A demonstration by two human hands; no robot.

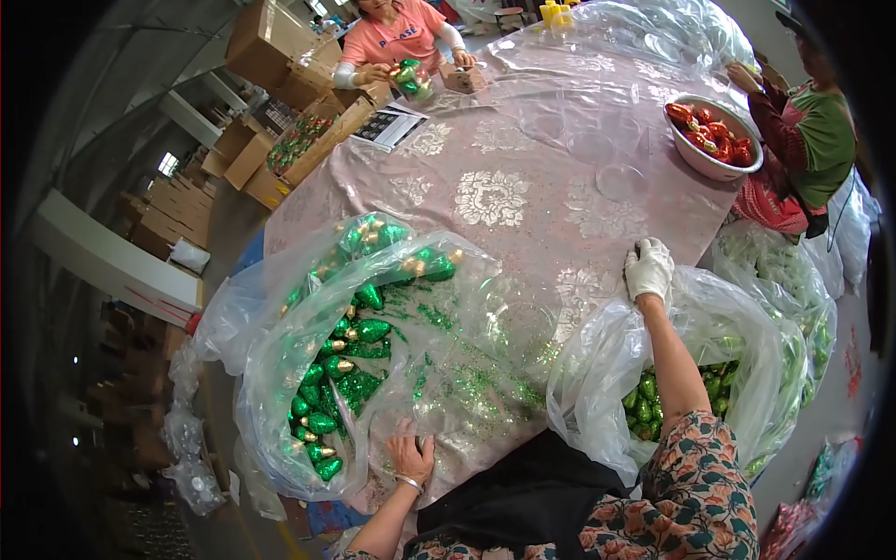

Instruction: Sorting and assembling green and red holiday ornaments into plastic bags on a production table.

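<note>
My bare left hand (411,457) lies on the near edge of the cloth-covered table, fingers apart, with nothing visible in it. Beside it, an open clear plastic bag (271,383) holds several shiny green bulb-shaped ornaments (371,330) with gold caps. Loose green glitter (476,383) is scattered over the plastic and cloth to the right of them. My right hand (649,271), in a white glove, reaches across a second clear bag (597,364) and rests past its rim, fingers spread. Darker green ornaments (644,406) fill that bag under my right forearm.
Across the table (523,177), a person in an orange shirt (397,42) handles a green ornament pack (411,79) and a small box (464,77). At right, another person in green (821,140) stands by a white basin (714,168) of red ornaments. Cartons (247,149) stand far left.
</note>
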